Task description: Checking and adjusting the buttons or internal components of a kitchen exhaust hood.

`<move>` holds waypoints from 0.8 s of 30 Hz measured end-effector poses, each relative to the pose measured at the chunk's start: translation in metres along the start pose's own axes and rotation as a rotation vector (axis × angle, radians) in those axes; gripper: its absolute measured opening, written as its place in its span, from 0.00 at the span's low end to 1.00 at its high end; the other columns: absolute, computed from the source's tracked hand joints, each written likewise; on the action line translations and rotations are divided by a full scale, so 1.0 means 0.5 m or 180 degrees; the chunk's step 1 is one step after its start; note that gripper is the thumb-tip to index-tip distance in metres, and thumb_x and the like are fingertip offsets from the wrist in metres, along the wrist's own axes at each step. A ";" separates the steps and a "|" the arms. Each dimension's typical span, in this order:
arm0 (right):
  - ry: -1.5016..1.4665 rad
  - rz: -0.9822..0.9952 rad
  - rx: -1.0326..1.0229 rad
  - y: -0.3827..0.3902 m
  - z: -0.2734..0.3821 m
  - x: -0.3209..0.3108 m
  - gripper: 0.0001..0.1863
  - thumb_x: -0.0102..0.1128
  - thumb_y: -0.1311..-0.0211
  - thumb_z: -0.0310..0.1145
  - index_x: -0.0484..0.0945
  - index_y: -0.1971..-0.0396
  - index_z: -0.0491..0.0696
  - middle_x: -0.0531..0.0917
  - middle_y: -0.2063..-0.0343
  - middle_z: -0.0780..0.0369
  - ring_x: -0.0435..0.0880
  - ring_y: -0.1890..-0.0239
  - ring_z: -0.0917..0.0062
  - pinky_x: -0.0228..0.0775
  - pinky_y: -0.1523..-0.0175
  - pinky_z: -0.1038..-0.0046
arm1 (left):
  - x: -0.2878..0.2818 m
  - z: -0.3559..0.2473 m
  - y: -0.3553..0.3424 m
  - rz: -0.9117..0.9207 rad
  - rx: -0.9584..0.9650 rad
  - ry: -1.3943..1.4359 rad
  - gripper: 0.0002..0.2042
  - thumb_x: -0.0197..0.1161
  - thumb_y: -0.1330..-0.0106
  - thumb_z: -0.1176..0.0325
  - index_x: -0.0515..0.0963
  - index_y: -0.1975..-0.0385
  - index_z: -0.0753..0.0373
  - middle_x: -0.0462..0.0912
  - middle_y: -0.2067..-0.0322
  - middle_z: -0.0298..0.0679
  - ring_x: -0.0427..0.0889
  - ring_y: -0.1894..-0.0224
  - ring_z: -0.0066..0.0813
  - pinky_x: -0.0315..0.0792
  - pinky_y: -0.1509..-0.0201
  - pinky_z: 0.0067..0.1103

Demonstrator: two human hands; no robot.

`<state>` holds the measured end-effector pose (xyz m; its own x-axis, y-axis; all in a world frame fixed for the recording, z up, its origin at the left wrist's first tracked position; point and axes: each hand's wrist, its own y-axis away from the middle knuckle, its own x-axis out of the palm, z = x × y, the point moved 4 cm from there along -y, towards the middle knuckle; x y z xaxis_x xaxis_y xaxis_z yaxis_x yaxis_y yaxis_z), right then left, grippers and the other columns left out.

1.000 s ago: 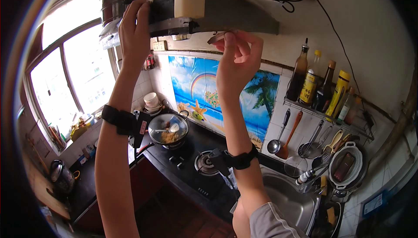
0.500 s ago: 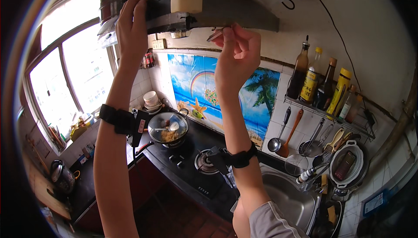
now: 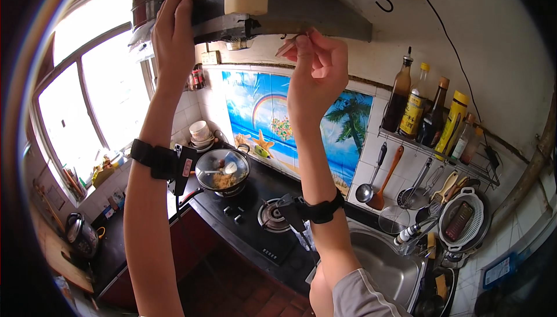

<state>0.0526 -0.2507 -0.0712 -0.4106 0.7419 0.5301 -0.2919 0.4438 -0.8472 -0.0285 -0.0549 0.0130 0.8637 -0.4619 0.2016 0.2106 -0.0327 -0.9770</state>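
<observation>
- Pinches a thin flat piece (image 3: 285,47) between closed thumb and fingers of the right hand (image 3: 319,61), near the lower edge of the range hood (image 3: 325,9).
- Rests the left hand (image 3: 174,32), fingers bent, against the hood's left part; cannot tell whether gripping.
- Below, on the hob (image 3: 243,233): a lidded pan (image 3: 220,170), left of a burner (image 3: 274,215).

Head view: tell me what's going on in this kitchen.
The person's hands are both raised at the range hood. The left hand is at its left end; the right hand pinches a small flat piece near its lower edge. Below, a lidded pan with food inside sits on the stove.
</observation>
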 end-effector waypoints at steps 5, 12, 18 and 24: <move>0.0089 -0.0019 -0.0062 -0.001 -0.007 -0.006 0.04 0.59 0.34 0.19 0.74 0.62 0.40 0.85 0.70 0.58 0.85 0.69 0.80 0.77 0.61 0.78 | 0.003 -0.005 0.002 0.0003 -0.0058 0.0054 0.14 0.49 0.27 0.63 0.78 0.56 0.67 0.83 0.62 0.45 0.79 0.62 0.32 0.70 0.54 0.24; 0.0118 0.0066 -0.0048 -0.003 -0.012 -0.013 0.05 0.60 0.35 0.19 0.75 0.62 0.41 0.85 0.70 0.59 0.85 0.69 0.80 0.76 0.61 0.79 | 0.001 -0.006 0.003 -0.0019 0.0015 0.0034 0.14 0.49 0.27 0.64 0.78 0.55 0.67 0.82 0.62 0.44 0.79 0.62 0.33 0.70 0.53 0.24; 0.0356 -0.0170 -0.0285 0.002 -0.019 -0.039 0.08 0.60 0.36 0.19 0.73 0.59 0.42 0.83 0.68 0.59 0.84 0.67 0.80 0.75 0.58 0.79 | 0.000 -0.004 0.001 0.0040 -0.0027 0.0022 0.15 0.49 0.26 0.63 0.78 0.55 0.67 0.82 0.63 0.44 0.78 0.63 0.31 0.70 0.53 0.23; 0.0486 -0.0314 -0.0386 0.028 -0.004 -0.017 0.11 0.62 0.39 0.19 0.71 0.59 0.43 0.81 0.65 0.59 0.83 0.64 0.79 0.77 0.55 0.77 | 0.000 -0.007 0.001 0.0015 -0.0003 0.0008 0.15 0.49 0.26 0.63 0.78 0.55 0.67 0.82 0.64 0.44 0.78 0.64 0.30 0.70 0.55 0.23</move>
<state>0.0535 -0.2497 -0.0874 -0.2468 0.7553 0.6071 -0.2144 0.5684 -0.7943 -0.0298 -0.0580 0.0124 0.8636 -0.4641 0.1969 0.2062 -0.0313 -0.9780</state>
